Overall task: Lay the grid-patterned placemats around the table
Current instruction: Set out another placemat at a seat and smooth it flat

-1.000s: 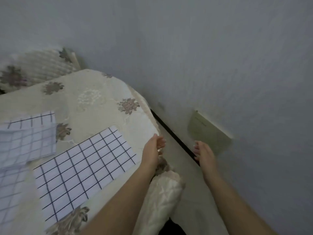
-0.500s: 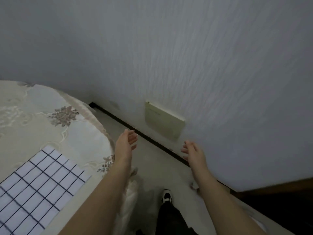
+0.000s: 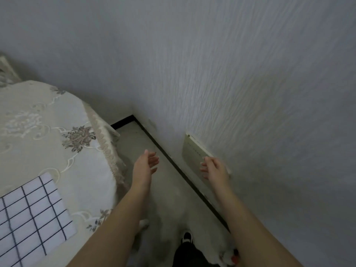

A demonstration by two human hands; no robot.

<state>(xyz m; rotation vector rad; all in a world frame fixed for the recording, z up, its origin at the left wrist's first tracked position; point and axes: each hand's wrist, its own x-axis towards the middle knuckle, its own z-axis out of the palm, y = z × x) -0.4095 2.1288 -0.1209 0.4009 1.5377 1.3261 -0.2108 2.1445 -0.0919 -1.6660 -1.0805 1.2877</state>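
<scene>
One grid-patterned placemat point(image 3: 32, 214) lies flat near the rim of the table point(image 3: 57, 132) with the floral cloth, at the lower left, and the frame cuts it, so I cannot tell its long axis. It lies to the left of both hands and closer to the body, and the left hand point(image 3: 145, 166) is the nearer one. This hand and the right hand point(image 3: 214, 169) reach out over the floor point(image 3: 173, 199), palms turned to each other, fingers relaxed, holding nothing.

No legible text (wall plate point(image 3: 192, 151) blurred)
</scene>
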